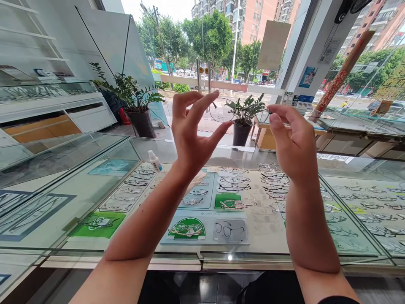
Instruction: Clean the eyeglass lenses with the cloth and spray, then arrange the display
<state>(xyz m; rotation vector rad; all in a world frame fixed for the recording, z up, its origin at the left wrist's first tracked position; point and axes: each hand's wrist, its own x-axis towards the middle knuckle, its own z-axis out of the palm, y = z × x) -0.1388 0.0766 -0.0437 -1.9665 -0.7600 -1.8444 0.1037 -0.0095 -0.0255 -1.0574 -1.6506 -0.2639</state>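
Already lifted above the glass display tabletop [284,240], thin dark-wire-rimmed clear-lens glasses [236,110] are pinched at both ends by left hand [193,135] and right hand [294,141], not yet set down.

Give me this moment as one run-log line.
left hand: pinches glasses at its end | right hand: pinches the other end | glasses: raised above glass counter | spray bottle: on counter
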